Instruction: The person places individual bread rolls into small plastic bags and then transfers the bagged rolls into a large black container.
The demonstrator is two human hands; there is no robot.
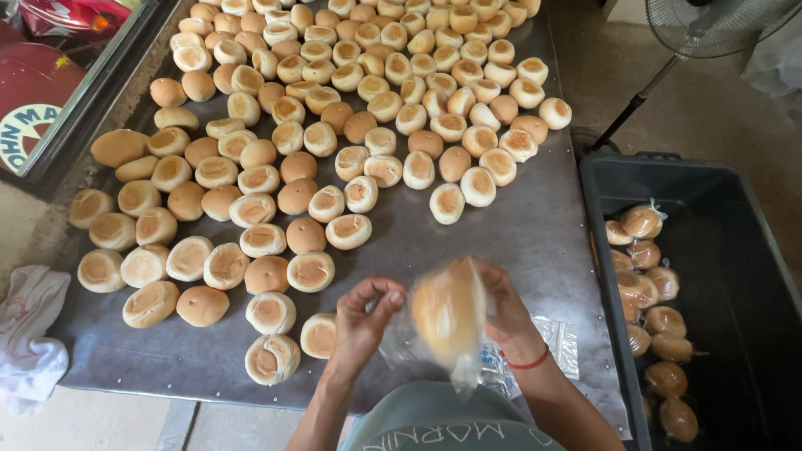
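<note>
Fingers of the right hand (505,313) are closing around a bagged bun (449,313), holding it up above the near edge of the metal table (535,234); the bun and its clear plastic bag are blurred, so the exact finger placement is hard to read. The left hand (363,321) is pinching narrowly at the bag's side, thumb and fingertips together on the film. Judging by its look, the bun is light, soft and easily dented, so it is best taken around its sides with a loose cupping hold, while the thin, slippery film is better gripped at its loose mouth or tail.

Just beneath the hands, a small stack of empty clear bags (555,342) is lying flat near the table's near right corner. To the left, loose buns (311,271) are spreading from the near left corner up to the far edge, packed close and many touching, the nearest sitting just beside the left wrist. Bare metal is showing along the right edge and in the near middle, giving room to work.

Beyond the right edge, a dark bin (710,179) is standing close to the table, holding bagged buns (647,292) along its left wall, with most of its floor open. A white cloth (29,334) is lying off the near left corner, and a standing fan (710,25) is at the far right.
</note>
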